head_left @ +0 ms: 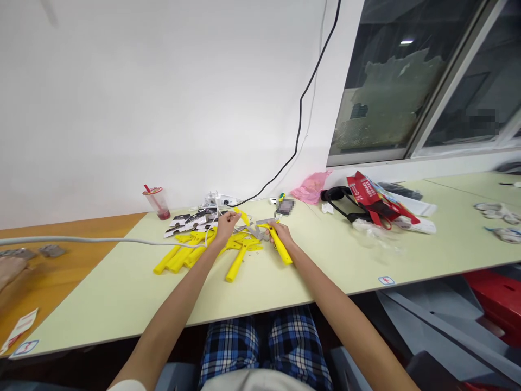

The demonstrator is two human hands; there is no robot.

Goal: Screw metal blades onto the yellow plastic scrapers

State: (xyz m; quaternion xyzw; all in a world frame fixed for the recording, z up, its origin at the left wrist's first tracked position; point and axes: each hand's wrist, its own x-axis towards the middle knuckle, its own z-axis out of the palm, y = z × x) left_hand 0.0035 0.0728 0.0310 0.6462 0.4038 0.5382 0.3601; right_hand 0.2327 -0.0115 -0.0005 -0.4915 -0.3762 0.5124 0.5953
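I inspected the work at the tabletop [122,309], a pale green surface. My right hand [281,234] was clamped on a yellow plastic handle [277,247], with the fingers wrapped around its upper part and its lower end angled toward me. That hold looked sound, since a grip high on the handle kept control near the grey metal parts [254,232] lying just beyond it. My left hand [227,227] was raised with the fingers drawn together. I could not tell whether it held anything. A curved yellow piece [242,216] sat just beside it.

Further yellow handles [175,256] lay fanned out to the left, and another [236,264] lay directly below my left hand. Small metal fasteners [245,259] were scattered among them. A thin white cable [122,241] ran across the pile near my left wrist, and I judged it a snagging risk that called for careful hand movement. Printed cards [187,220] lay beyond the work. At the far left, another person's hand [10,271] rested at the frame's edge.
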